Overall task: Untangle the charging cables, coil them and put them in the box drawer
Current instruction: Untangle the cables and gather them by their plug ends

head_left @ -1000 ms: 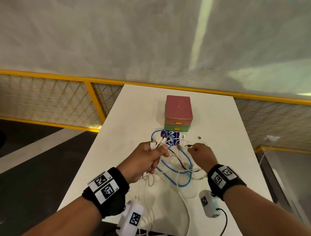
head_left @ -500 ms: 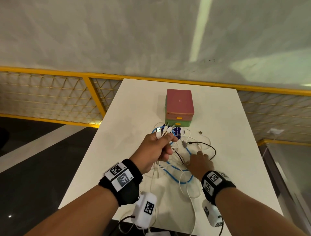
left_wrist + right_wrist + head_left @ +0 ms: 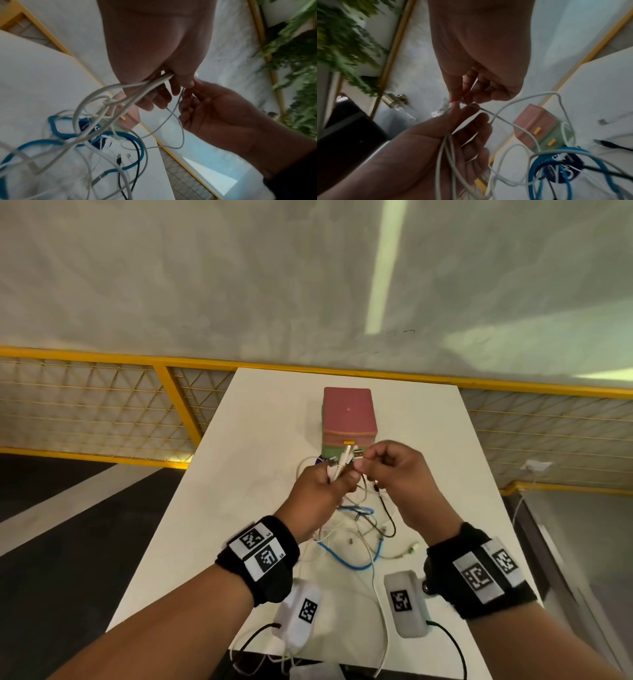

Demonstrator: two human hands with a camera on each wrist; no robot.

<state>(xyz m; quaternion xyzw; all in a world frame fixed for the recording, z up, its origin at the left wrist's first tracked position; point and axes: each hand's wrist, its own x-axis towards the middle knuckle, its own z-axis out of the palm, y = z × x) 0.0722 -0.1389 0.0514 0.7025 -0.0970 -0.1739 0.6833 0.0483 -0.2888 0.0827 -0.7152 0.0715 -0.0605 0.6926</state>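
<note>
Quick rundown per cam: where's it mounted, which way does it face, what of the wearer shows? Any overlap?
Head: on the head, facing forward-down at the table; both forearms show.
Left wrist: along the left hand gripping white cables.
Right wrist: along the right hand pinching a plug; left palm shows.
All three share the drawer box.

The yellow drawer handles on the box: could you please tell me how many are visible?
2: the upper handle on the pink drawer, the lower handle on the green drawer beneath it. None seems hidden.

A white table bears a pink-and-green drawer box and tangled cables.
</note>
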